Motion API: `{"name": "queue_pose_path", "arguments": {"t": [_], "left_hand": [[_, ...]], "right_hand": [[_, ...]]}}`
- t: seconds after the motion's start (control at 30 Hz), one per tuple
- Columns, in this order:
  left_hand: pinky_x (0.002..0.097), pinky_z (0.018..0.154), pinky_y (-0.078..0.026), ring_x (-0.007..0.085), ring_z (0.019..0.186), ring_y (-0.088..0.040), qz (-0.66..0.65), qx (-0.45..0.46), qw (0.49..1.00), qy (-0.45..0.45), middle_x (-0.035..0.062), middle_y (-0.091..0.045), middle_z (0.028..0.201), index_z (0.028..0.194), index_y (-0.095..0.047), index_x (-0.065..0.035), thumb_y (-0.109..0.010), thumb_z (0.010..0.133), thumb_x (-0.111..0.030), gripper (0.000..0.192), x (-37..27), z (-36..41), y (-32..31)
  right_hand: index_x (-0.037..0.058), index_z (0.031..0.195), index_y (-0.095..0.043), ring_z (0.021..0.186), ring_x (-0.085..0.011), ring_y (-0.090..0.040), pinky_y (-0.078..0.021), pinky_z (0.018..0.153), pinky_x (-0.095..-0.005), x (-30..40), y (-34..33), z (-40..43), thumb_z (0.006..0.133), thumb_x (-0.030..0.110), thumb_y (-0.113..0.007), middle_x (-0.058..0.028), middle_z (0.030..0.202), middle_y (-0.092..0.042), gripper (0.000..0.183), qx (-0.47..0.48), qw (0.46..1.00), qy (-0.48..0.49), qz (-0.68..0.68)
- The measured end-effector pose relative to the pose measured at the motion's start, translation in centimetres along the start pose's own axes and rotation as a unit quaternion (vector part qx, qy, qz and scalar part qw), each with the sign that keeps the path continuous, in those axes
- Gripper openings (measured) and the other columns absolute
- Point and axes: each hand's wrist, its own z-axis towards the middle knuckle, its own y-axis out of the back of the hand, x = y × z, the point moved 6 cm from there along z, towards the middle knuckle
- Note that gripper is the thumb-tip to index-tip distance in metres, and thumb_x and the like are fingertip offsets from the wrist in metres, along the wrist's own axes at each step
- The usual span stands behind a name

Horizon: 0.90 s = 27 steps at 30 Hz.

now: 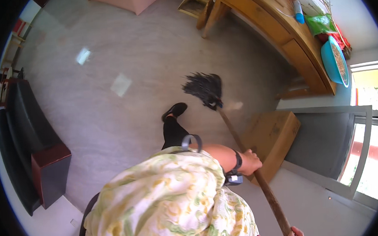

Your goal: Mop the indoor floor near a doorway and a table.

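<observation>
A mop with a long wooden handle [270, 195] slants from the lower right up to its dark, stringy mop head [205, 86], which rests on the grey floor [117, 119]. My left hand [251, 162], with a dark band at the wrist, reaches across my body and is closed around the middle of the handle. Near the handle's upper end, at the bottom picture edge, my right hand [295, 234] grips the wood; only some fingers show. My foot in a black shoe [177, 110] stands left of the mop head.
Right of the handle, a cardboard box [271, 135] leans near an open window sash [326, 142]. A wooden desk [267, 16] holds a blue basin [335, 62]. A dustpan [193, 5] sits beyond it. On the left stands a black sofa [34, 117] with a wooden armrest.
</observation>
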Motion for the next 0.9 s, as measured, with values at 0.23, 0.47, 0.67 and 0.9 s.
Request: {"name": "queue_pose_path", "arguments": {"t": [0.23, 0.47, 0.67, 0.9], "left_hand": [[0.0368, 0.08, -0.037, 0.0252, 0.089, -0.054, -0.071, 0.039, 0.996, -0.042, 0.0073, -0.061, 0.081, 0.079, -0.063, -0.0136, -0.058, 0.071, -0.013, 0.009, -3.2, 0.5, -0.8], [0.0376, 0.079, -0.038, 0.0235, 0.085, -0.059, -0.068, 0.001, 0.996, 0.058, 0.0035, -0.063, 0.079, 0.079, -0.063, -0.0168, -0.057, 0.065, -0.011, 0.017, 1.9, -5.8, 6.0], [0.0409, 0.067, -0.043, 0.0266, 0.077, -0.061, -0.058, -0.199, 0.969, 0.137, 0.0045, -0.062, 0.073, 0.074, -0.062, -0.0174, -0.06, 0.059, -0.014, 0.016, 12.1, -15.3, 12.6], [0.044, 0.055, -0.041, 0.0321, 0.065, -0.056, 0.054, -0.317, 0.903, 0.284, 0.0079, -0.056, 0.062, 0.061, -0.053, -0.0109, -0.06, 0.052, -0.01, 0.011, 25.2, -34.4, 13.5]], "right_hand": [[-0.0029, 0.082, -0.062, 0.07, -0.0218, -0.055, -0.0452, 0.062, -0.0327, 2.8, 0.3, -2.7, 0.082, 0.012, -0.047, -0.0126, 0.077, -0.059, 0.021, -0.126, 0.976, 0.127, -0.121], [-0.003, 0.074, -0.059, 0.062, -0.0223, -0.049, -0.0407, 0.052, -0.0324, 5.6, -1.0, 2.8, 0.082, 0.025, -0.038, -0.0111, 0.068, -0.052, 0.036, -0.228, 0.956, 0.182, -0.026], [0.0074, 0.092, -0.061, 0.069, -0.0067, -0.044, -0.0354, 0.05, -0.0169, 8.8, -8.7, 10.9, 0.085, 0.029, -0.044, 0.0011, 0.083, -0.052, 0.028, -0.114, 0.971, 0.158, 0.137], [0.0037, 0.096, -0.06, 0.051, -0.0047, -0.044, -0.0322, 0.041, -0.0178, 19.5, -30.7, 5.1, 0.083, 0.017, -0.051, 0.0008, 0.064, -0.052, 0.02, 0.365, 0.928, -0.01, 0.076]]}}
